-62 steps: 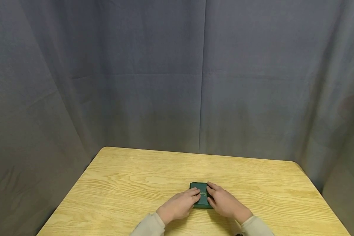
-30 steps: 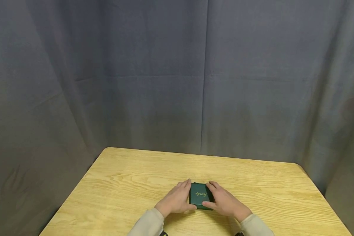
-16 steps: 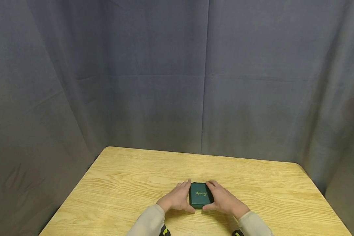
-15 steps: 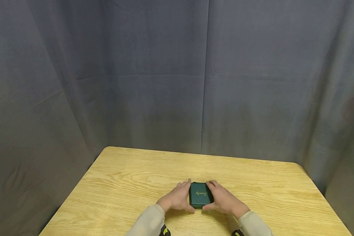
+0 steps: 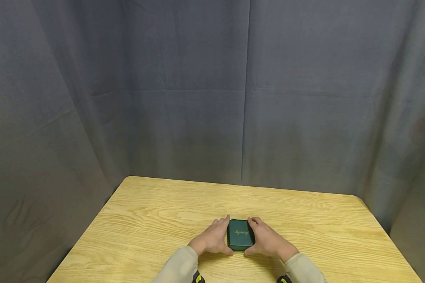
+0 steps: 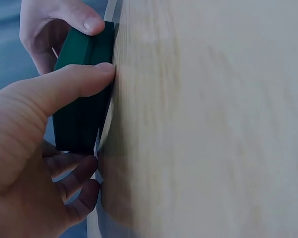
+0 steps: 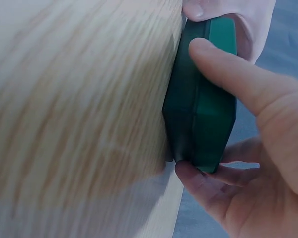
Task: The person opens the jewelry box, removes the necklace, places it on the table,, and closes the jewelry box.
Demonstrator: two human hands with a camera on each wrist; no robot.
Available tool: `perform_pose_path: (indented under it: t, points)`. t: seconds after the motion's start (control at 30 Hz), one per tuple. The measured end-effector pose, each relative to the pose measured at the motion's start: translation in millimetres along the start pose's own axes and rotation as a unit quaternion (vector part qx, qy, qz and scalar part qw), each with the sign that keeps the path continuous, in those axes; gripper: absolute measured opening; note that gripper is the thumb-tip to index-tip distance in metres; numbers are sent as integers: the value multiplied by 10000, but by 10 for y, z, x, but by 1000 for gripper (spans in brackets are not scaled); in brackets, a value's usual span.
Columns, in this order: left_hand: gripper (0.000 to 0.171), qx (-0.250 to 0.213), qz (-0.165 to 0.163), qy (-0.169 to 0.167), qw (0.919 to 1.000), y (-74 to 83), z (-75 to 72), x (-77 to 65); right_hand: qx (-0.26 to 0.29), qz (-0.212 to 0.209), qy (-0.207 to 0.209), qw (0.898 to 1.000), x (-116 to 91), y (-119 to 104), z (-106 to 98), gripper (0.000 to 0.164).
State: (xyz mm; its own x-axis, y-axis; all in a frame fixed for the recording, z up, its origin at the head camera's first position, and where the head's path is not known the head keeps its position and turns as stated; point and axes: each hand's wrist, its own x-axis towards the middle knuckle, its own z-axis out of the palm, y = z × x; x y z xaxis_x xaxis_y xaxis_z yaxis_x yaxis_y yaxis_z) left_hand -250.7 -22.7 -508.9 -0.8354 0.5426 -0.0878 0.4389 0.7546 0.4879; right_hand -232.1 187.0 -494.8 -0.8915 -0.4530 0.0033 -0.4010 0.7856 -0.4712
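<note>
A small dark green jewelry box (image 5: 241, 234) lies flat on the table, its lid down and its gold "Jewelry" lettering upside down in the head view. My left hand (image 5: 212, 238) grips the left side, thumb at the near face and fingers along the side. From the right, my right hand (image 5: 268, 240) holds the box the same way. In the left wrist view the thumb crosses the front of the green box (image 6: 72, 126), with fingertips curled near the tabletop. The right wrist view shows the box (image 7: 216, 104) with a seam between lid and base, and the right thumb over it.
The wood-grain table (image 5: 156, 212) spreads out around the hands, with rounded far corners. Grey curtains (image 5: 184, 118) hang behind it and on both sides. Dark bands with yellow marks (image 5: 198, 278) show at the sleeve cuffs.
Two seconds ago the left fingers lay on top of the lid; they have since shifted to the left side. Both thumbs have come down to the near face. The box stays in place.
</note>
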Motion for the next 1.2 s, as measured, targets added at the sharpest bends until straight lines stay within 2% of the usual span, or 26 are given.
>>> perform_pose_path:
  t: [0.57, 0.77, 1.2]
  points:
    - [109, -674, 61, 37, 9977, 18, -35, -69, -57, 60, 67, 9999, -42, -30, -61, 106]
    - [108, -1139, 99, 83, 9934, 19, -56, -85, -1, 62, 111, 9999, -67, -53, -110, 105]
    - [108, -1747, 214, 212, 9842, 19, -77, -103, -54, -62, 326, 9994, -105, -51, -195, 105]
